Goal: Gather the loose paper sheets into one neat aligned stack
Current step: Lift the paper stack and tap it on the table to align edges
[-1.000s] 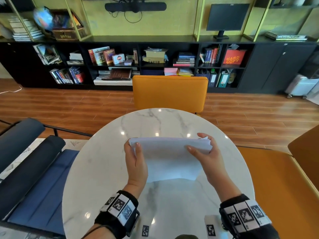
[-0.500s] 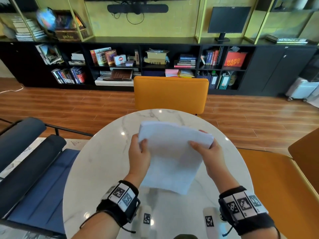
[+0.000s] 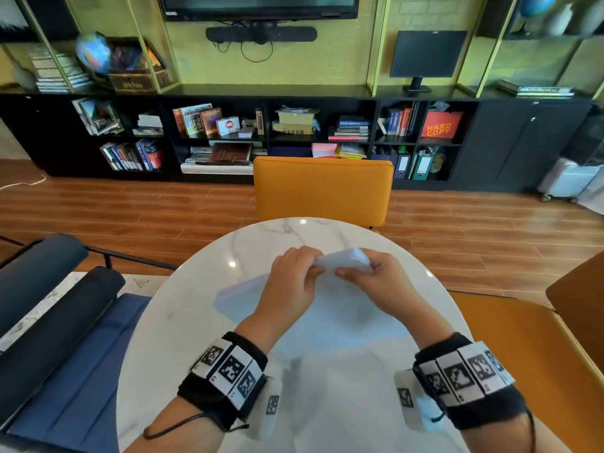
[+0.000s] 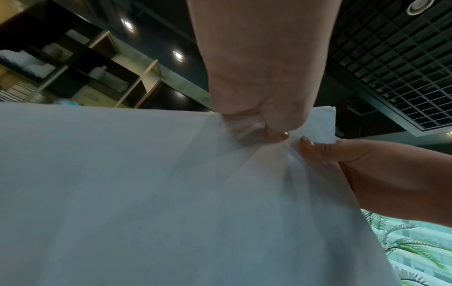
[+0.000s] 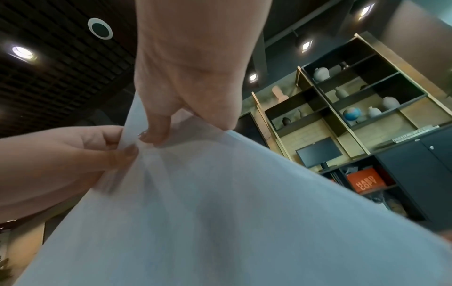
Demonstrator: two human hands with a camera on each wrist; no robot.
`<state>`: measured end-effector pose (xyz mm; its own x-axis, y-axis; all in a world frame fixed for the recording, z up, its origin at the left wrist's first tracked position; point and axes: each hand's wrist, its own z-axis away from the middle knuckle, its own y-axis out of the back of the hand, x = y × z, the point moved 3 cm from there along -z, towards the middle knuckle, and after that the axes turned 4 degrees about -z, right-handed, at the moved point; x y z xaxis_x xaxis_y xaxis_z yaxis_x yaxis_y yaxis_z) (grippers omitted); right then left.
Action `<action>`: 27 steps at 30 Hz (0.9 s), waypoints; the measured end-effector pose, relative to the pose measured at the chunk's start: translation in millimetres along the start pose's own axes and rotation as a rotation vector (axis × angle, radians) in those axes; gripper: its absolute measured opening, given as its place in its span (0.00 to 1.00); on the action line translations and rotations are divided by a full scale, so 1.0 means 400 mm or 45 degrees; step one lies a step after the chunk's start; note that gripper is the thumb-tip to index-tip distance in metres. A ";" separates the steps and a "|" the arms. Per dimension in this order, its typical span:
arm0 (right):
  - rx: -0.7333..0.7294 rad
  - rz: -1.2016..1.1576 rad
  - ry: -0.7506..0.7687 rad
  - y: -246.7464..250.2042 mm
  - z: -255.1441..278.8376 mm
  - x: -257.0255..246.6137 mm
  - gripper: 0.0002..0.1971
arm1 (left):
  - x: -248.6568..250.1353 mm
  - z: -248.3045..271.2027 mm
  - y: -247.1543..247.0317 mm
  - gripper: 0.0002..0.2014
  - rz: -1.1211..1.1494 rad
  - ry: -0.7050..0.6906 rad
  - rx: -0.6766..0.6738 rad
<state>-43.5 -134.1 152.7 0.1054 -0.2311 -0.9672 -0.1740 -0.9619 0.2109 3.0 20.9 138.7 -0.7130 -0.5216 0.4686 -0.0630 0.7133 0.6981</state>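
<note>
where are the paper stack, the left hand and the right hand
paper stack (image 3: 343,258), head view, on its raised top edge
left hand (image 3: 289,282), head view, on its back
right hand (image 3: 380,277), head view, on its back

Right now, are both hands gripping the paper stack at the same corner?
Yes: the left hand and right hand pinch the paper stack close together at its raised far corner, thumbs nearly touching.

We are looking at an office lounge: bookshelves (image 3: 228,132) holding binders and books, a monitor (image 3: 425,57), a wall screen (image 3: 258,6), orange chairs (image 3: 323,191) ringing a marble table (image 3: 196,322).
</note>
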 end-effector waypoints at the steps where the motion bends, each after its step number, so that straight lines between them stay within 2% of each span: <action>1: 0.019 -0.021 -0.015 -0.001 0.003 0.011 0.13 | -0.009 0.002 0.006 0.08 0.011 0.016 0.006; 3: 0.076 -0.075 -0.057 0.003 0.011 0.032 0.11 | -0.038 0.018 0.025 0.13 0.026 0.090 0.051; 6: 0.208 -0.273 -0.167 0.030 0.024 0.063 0.04 | -0.113 0.055 0.069 0.22 -0.078 0.334 0.152; 8: 0.264 -0.374 -0.226 0.053 0.034 0.080 0.03 | -0.186 0.084 0.090 0.35 -0.195 0.624 0.178; 10: 0.287 -0.435 -0.250 0.067 0.043 0.086 0.04 | -0.239 0.111 0.108 0.46 0.034 0.927 0.141; 11: 0.291 -0.465 -0.248 0.072 0.046 0.088 0.04 | -0.251 0.119 0.109 0.44 0.275 0.995 0.099; 13: 0.291 -0.524 -0.225 0.076 0.049 0.091 0.04 | -0.250 0.123 0.105 0.28 0.691 1.004 0.015; 14: 0.286 -0.544 -0.214 0.076 0.050 0.093 0.05 | -0.236 0.122 0.105 0.20 0.759 0.986 -0.009; 16: 0.296 -0.552 -0.202 0.075 0.050 0.102 0.05 | -0.217 0.116 0.098 0.14 0.737 0.955 0.041; 21: 0.359 -0.543 -0.198 0.063 0.060 0.145 0.10 | -0.171 0.139 0.058 0.20 0.574 0.959 0.343; 24: 0.394 -0.516 -0.233 0.056 0.082 0.187 0.11 | -0.143 0.174 0.026 0.22 0.601 1.003 0.404; 27: 0.347 -0.458 -0.286 0.048 0.109 0.232 0.15 | -0.151 0.219 -0.013 0.22 0.688 1.065 0.349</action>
<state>-79.7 -167.5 60.7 -0.0022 0.1742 -0.9847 -0.4175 -0.8949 -0.1574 -15.0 89.8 59.5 0.0132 -0.1837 0.9829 -0.1104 0.9767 0.1840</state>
